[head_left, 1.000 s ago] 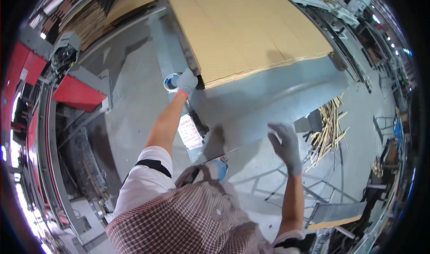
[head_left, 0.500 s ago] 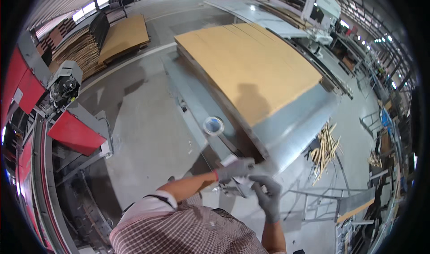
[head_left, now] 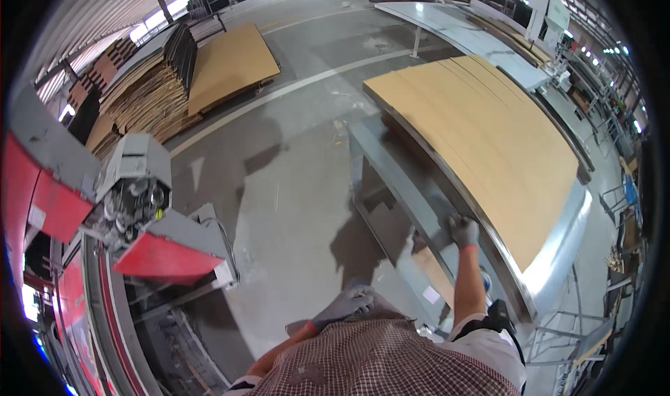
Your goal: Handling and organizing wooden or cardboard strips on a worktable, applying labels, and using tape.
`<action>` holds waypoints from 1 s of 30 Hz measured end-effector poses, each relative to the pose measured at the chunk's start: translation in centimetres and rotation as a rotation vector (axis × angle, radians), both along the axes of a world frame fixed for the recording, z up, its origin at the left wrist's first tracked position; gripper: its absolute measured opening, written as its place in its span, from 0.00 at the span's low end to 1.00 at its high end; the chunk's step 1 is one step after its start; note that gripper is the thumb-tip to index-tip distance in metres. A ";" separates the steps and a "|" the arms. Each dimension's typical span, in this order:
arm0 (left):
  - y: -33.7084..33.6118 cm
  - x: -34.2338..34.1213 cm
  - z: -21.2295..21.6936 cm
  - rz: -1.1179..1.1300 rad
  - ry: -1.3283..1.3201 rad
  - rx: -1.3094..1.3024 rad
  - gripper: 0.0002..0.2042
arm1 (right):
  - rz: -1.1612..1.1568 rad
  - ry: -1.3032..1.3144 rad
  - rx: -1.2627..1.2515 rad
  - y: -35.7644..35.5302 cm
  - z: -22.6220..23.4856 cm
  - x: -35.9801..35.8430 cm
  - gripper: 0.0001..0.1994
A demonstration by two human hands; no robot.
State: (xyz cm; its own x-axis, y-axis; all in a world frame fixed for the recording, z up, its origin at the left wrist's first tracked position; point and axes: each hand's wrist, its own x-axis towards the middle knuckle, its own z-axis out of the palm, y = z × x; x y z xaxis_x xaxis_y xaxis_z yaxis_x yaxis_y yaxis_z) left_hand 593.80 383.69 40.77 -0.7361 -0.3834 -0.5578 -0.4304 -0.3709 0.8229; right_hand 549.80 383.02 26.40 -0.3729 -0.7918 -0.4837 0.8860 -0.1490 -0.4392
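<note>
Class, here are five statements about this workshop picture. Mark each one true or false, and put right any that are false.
1. Both hands wear grey gloves. True: the left hand and the right hand are gloved.
2. The right hand rests on the red machine. False: it lies on the grey metal table, beside the cardboard sheets.
3. The red machine stands on the person's left. True.
4. The left hand holds a roll of tape out over the table. False: it is drawn in close to the body, over the checked shirt, and no roll shows in it.
5. Stacks of cardboard stand on the floor in the background. True.
</note>
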 end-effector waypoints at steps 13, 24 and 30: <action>-48.1 1.0 -16.2 -0.298 -0.108 -0.948 0.07 | -0.069 0.995 0.393 -7.8 -0.2 3.1 0.17; -77.6 -13.8 -21.6 -0.944 -0.215 -0.481 0.17 | 0.213 0.659 0.289 -55.0 5.6 12.5 0.12; -95.5 -21.0 -25.4 -0.813 -0.413 -0.557 0.16 | -0.373 -0.104 0.677 -64.6 -13.6 17.5 0.11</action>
State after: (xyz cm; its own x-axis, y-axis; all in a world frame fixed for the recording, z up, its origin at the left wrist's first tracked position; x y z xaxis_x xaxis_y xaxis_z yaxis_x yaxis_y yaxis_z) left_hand 572.77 288.19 15.40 -0.6794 -0.1408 -0.7201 -0.6638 0.5362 0.5214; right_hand 567.26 318.42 12.84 -0.4826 -0.1426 -0.8642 0.8716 -0.1748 -0.4579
